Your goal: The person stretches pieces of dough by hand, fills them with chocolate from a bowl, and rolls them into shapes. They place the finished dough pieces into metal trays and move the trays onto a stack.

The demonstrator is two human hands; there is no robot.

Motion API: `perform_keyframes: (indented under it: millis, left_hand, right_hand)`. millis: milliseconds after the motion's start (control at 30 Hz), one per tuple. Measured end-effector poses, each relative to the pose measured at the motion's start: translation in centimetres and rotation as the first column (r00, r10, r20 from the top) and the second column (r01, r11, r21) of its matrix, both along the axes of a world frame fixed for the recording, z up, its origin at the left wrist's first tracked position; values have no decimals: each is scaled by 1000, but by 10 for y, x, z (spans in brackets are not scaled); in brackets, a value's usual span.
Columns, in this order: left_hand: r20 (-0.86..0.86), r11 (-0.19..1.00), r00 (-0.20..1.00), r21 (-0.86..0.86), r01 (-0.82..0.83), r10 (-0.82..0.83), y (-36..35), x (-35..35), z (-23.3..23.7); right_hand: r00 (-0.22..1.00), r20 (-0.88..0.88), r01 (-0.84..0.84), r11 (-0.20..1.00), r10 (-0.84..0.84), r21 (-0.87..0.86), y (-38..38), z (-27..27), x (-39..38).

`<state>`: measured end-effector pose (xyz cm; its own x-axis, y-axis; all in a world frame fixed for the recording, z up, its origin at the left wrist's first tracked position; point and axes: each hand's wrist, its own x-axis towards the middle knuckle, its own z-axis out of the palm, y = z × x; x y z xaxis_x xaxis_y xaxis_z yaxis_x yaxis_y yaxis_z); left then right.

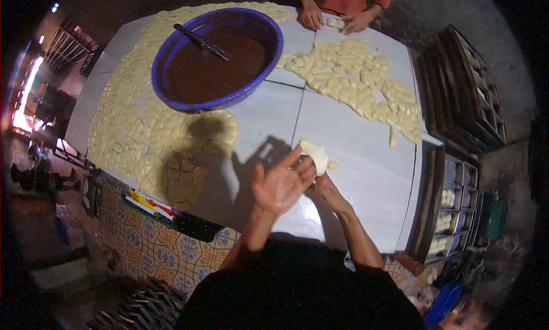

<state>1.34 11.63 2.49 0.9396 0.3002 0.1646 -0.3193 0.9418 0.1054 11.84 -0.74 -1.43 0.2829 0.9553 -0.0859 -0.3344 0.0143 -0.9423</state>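
Observation:
A flattened pale piece of dough (315, 157) hangs between my hands above the white tiled table (343, 130). My left hand (284, 184) is palm up with its fingers spread, their tips touching the dough's left edge. At the dough's lower right, my right hand (330, 194) has its fingers pressed together, partly hidden behind the dough. A small bit of dough (333, 166) shows just right of the piece.
A purple basin (273, 55) of brown filling with a dark utensil (203, 42) stands at the back left. Dough pieces (349, 92) cover parts of the table. Opposite, a person's hands (312, 16) touch dough. Wooden trays (457, 90) are stacked at right.

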Motion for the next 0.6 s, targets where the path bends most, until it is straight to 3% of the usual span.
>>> perform_keyframes:
  millis: [33,67,100,133,167,200,233,267,300,333,433,500,533,567,600]
  left_hand:
    - [-36,991,999,132,-25,30,35,9,-1]
    - [-226,925,945,350,-148,237,71,20,20]
    - [-167,764,895,599,-241,414,116,33,16]
    - [-274,539,671,813,-221,689,165,48,17]
    - [-249,263,523,963,48,815,205,62,18]
    - [-163,10,381,928,372,910,246,76,18]
    - [-49,-146,363,860,489,930,257,85,7]
    - [72,-281,349,752,596,934,269,94,-3]
    - [-337,-113,414,645,756,845,295,98,-20]
    - [-676,-65,353,412,909,647,310,101,-19]
    - [-216,-171,322,520,837,922,282,101,3]
    - [326,-619,529,333,711,783,231,75,21]
    - [256,-533,467,414,738,846,204,77,46]
    - [221,-473,439,618,628,871,185,69,32]
    - [188,-395,426,786,476,885,167,62,18]
  right_hand:
    - [997,-4,73,997,-73,10,4,-1,3]
    - [992,-77,99,995,-97,24,9,10,4]
    - [981,-151,127,991,-120,35,13,17,5]
    - [983,-68,167,986,-168,-22,17,18,7]
    - [986,-32,165,986,-166,-19,19,16,10]
    - [986,4,166,986,-166,-19,21,12,12]
    - [985,39,169,985,-168,-21,21,7,13]
    - [983,-69,172,985,-173,-16,23,3,11]
    - [975,-140,180,983,-173,34,24,-5,8]
    - [977,-132,173,985,-170,12,25,-8,7]
    - [966,-178,191,981,-185,17,28,-14,11]
    - [939,-239,254,967,-245,7,29,-16,6]
    - [943,-199,275,961,-267,14,33,-14,4]
    - [943,-160,299,954,-292,19,35,-11,1]
    - [901,-312,305,951,-303,-42,39,-4,1]
